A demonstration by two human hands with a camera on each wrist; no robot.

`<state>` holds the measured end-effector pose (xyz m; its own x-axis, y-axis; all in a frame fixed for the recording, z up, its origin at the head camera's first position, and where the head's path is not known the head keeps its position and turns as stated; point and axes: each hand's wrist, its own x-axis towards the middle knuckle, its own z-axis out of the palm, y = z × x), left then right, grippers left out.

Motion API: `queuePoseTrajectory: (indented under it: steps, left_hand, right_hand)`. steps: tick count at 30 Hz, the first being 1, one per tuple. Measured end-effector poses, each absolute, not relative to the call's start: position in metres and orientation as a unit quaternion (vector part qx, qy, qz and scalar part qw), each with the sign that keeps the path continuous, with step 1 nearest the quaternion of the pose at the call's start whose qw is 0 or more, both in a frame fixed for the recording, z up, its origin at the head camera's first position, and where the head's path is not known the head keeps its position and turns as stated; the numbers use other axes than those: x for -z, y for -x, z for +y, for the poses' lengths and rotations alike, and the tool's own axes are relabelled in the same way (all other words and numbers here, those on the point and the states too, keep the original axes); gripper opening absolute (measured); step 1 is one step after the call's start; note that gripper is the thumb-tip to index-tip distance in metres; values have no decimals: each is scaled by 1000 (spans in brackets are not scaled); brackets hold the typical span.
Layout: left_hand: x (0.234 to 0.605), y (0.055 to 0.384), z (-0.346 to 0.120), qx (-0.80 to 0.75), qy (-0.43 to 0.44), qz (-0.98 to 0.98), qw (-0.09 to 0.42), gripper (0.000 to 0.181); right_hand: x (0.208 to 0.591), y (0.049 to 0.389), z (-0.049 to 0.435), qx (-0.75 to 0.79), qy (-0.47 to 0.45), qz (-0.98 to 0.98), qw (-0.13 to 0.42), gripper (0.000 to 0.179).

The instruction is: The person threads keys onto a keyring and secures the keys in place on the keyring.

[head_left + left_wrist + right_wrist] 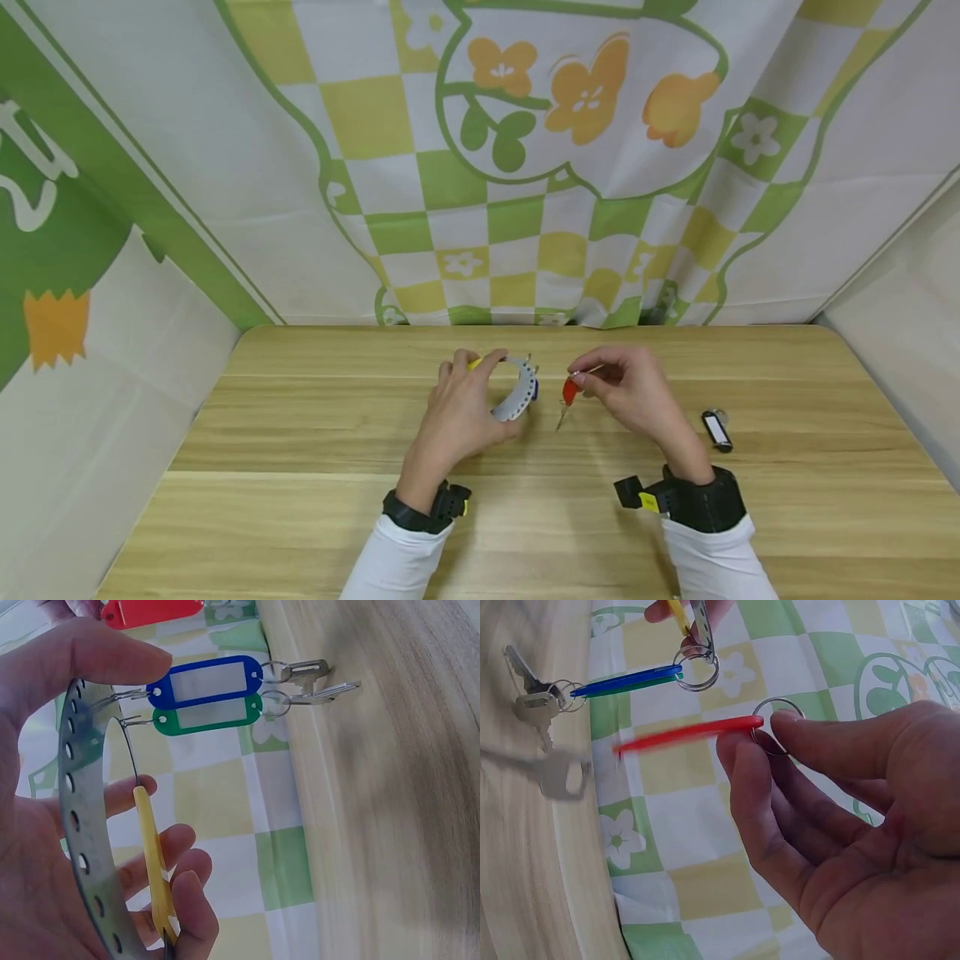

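My left hand (461,408) grips a looped, perforated metal band (517,400) with a yellow grip (152,855). A blue key tag (214,667) and a green key tag (202,720) hang from the loop by their rings, keys (307,671) at their lower ends. To the right of the band, my right hand (633,392) pinches the metal split ring (778,700) of a red key tag (682,736) between thumb and fingers. A key (559,774), blurred in the right wrist view, dangles from the red tag's other end.
On the wooden table (300,517) a black key tag (717,431) with a white label lies to the right of my right hand. A patterned cloth (457,217) with checks and flowers hangs behind the table's back edge. Pale cloth walls stand at both sides.
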<state>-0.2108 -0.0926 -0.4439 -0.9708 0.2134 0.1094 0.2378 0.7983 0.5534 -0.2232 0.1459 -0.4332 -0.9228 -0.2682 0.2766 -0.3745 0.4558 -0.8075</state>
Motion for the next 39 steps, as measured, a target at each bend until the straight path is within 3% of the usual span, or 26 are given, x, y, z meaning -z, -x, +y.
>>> queuePoseTrajectory:
  steps: [12, 25, 39]
  left_hand:
    - [447, 211, -91, 297, 103, -948, 39, 94]
    - [444, 208, -89, 322, 112, -940, -8, 104]
    - [444, 207, -89, 294, 88, -952, -10, 103]
  right_hand:
    - [436, 224, 145, -483, -180, -856, 49, 13]
    - [438, 226, 144, -475, -191, -857, 57, 13]
    - [438, 226, 142, -469, -195, -857, 88, 18]
